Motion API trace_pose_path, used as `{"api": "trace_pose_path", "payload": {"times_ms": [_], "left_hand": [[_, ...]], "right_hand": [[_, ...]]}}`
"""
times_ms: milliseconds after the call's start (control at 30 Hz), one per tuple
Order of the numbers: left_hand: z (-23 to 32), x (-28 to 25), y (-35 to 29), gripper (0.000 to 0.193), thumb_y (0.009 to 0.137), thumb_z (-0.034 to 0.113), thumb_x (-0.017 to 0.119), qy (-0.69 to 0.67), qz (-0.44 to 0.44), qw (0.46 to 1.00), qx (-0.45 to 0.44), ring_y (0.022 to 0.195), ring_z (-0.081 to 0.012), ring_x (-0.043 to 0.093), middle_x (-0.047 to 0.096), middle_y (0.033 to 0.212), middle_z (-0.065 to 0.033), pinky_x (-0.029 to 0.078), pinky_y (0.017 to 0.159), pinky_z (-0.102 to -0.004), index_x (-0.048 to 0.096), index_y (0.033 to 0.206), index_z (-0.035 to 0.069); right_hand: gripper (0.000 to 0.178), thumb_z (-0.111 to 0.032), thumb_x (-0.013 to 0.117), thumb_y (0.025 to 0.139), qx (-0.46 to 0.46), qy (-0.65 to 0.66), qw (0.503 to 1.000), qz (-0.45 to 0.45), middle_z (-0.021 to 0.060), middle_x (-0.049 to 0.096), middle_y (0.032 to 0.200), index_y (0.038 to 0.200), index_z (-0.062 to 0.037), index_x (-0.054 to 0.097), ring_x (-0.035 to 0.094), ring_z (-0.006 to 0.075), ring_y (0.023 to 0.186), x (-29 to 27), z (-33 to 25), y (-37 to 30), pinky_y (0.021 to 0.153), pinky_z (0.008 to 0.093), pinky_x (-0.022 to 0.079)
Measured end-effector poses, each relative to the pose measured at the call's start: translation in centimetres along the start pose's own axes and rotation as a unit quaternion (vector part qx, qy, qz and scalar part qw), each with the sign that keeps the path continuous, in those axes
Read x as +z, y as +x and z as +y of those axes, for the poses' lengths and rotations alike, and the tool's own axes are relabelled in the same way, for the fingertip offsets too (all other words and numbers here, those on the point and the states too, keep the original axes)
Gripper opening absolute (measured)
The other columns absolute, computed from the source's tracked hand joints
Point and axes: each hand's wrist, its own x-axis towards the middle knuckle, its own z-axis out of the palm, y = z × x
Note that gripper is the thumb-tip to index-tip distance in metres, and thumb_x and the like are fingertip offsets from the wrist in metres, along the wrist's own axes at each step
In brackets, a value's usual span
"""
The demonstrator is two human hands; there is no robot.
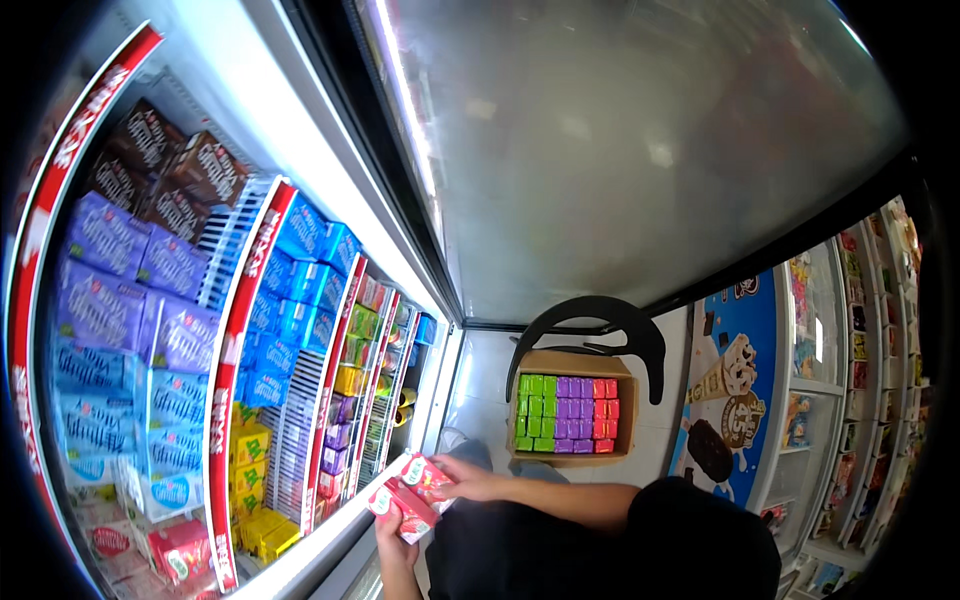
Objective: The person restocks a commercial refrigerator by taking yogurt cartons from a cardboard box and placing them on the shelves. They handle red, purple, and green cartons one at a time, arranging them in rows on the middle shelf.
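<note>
red-and-white packs [406,503] between the two hands [472,482]

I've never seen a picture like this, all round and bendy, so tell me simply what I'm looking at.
There's no machine here, just a person's bare hands. The single picture comes from a wide fisheye camera on their head, looking down, so straight edges curve. The left hand and right hand hold red-and-white packs between them. On the left, shelves carry brown, purple, blue and yellow packages. A large glass door fills the top. Below it, an open cardboard box holds rows of green, purple and red packs.
</note>
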Motion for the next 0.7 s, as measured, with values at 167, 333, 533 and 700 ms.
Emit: {"api": "trace_pose_path", "payload": {"times_ms": [167, 333, 533, 700], "left_hand": [[2.5, -1.7, -2.2, 0.063, 0.086, 0.011, 0.071, 0.031, -0.063, 0.996, 0.059, 0.113, -0.0284, 0.062, 0.060, 0.127, -0.0152, 0.049, 0.100, -0.0448, 0.041, 0.140, 0.000], [6.0, 0.1, -6.0, 0.075, 0.081, 0.012, 0.072, 0.034, -0.083, 0.990, 0.108, 0.120, -0.0297, 0.058, 0.056, 0.134, -0.0167, 0.046, 0.103, -0.0438, 0.035, 0.145, -0.001], [8.3, 1.3, -8.1, 0.097, 0.074, 0.035, 0.074, -0.028, -0.174, 0.965, 0.194, 0.135, -0.0385, 0.045, 0.041, 0.149, -0.0205, 0.040, 0.109, -0.0533, 0.027, 0.151, 0.000], [9.4, -0.1, -8.0, 0.094, 0.075, 0.037, 0.071, -0.157, -0.281, 0.919, 0.227, 0.144, -0.0415, 0.031, 0.027, 0.156, -0.0245, 0.044, 0.105, -0.0633, 0.029, 0.151, 0.003]], "right_hand": [[0.053, -0.022, 0.070, 0.090, 0.105, -0.242, 0.961, -0.087, 0.0195, 0.063, 0.115, 0.127, 0.0006, 0.041, 0.065, 0.0229, 0.106, 5.0, -13.5, 0.5, 0.087, 0.0351, 0.051], [0.060, -0.046, 0.063, 0.093, 0.018, -0.329, 0.940, -0.086, 0.0240, 0.065, 0.107, 0.124, 0.0002, 0.040, 0.067, 0.0344, 0.101, 8.1, -15.7, 2.0, 0.088, 0.0399, 0.050], [0.055, -0.045, 0.067, 0.090, -0.054, -0.501, 0.840, -0.200, 0.0193, 0.066, 0.088, 0.120, -0.0057, 0.044, 0.067, 0.0366, 0.086, 13.0, -29.0, 2.1, 0.072, 0.0448, 0.050], [0.050, -0.038, 0.076, 0.087, -0.244, -0.379, 0.855, -0.258, 0.0099, 0.065, 0.082, 0.113, -0.0033, 0.050, 0.063, 0.0195, 0.077, 19.4, -41.9, 2.1, 0.071, 0.0338, 0.050]]}}
